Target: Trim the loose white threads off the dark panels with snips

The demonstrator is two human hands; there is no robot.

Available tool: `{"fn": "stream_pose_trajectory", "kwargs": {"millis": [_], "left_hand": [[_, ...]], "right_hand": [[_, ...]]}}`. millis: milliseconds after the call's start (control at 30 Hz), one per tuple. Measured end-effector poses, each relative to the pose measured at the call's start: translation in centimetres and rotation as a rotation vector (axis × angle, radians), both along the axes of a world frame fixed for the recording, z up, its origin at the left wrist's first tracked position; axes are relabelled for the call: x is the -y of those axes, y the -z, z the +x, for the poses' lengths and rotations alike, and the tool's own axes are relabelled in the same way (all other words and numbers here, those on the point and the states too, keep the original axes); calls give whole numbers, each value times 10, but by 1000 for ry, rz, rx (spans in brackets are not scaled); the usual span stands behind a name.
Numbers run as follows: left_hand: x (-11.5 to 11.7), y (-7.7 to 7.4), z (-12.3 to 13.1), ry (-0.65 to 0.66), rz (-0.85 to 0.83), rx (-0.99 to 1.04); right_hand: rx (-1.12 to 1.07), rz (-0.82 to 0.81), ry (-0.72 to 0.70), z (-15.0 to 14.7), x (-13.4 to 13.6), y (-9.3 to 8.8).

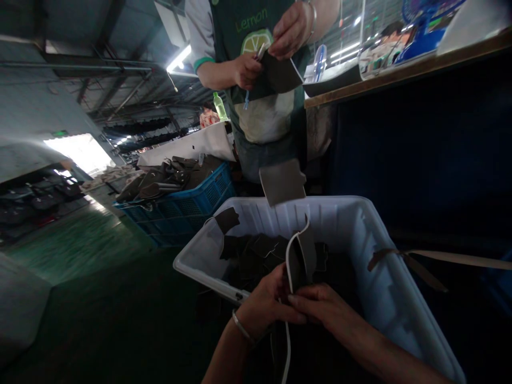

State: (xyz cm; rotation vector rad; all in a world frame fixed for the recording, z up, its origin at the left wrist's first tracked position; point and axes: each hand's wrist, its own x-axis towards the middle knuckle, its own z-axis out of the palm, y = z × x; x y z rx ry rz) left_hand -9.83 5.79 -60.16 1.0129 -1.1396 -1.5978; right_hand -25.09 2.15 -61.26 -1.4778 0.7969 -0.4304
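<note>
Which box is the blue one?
The farther crate, on the left beside the co-worker, is blue with mesh sides. The white bin sits under the left hand and right hand holding a dark piece.

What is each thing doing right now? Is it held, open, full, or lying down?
left hand, closed on the white-edged piece
right hand, pinching the same piece
white-edged piece, held upright over the tub
white tub, open, partly filled with dark pieces
loose dark piece, in the air above the tub
blue crate, open, piled with more pieces
green bottle, upright
co-worker's dark piece, held in two hands
</note>
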Motion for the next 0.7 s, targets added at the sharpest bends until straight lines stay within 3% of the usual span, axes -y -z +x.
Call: {"fn": "stream_pose_trajectory", "kwargs": {"millis": [167,267,333,400,500,567,633,700], "left_hand": [[16,32,2,-188,131,-23],[24,45,7,-446,79,-31],[24,45,15,-584,8,46],[19,39,22,-520,-33,207],[6,27,25,-173,-52,514],[0,24,21,-12,-87,625],[-1,25,15,47,-139,680],[2,28,9,19,-196,653]], "right_hand": [[-141,-81,43,-4,17,20],[-164,-101,45,-11,24,28],[-172,-119,30,-15,25,29],[-185,-120,6,-17,24,25],[-188,-76,4,-19,23,20],[-163,-14,39,-19,23,19],[-138,66,80,-20,23,21],[-106,90,105,-21,25,22]]}}
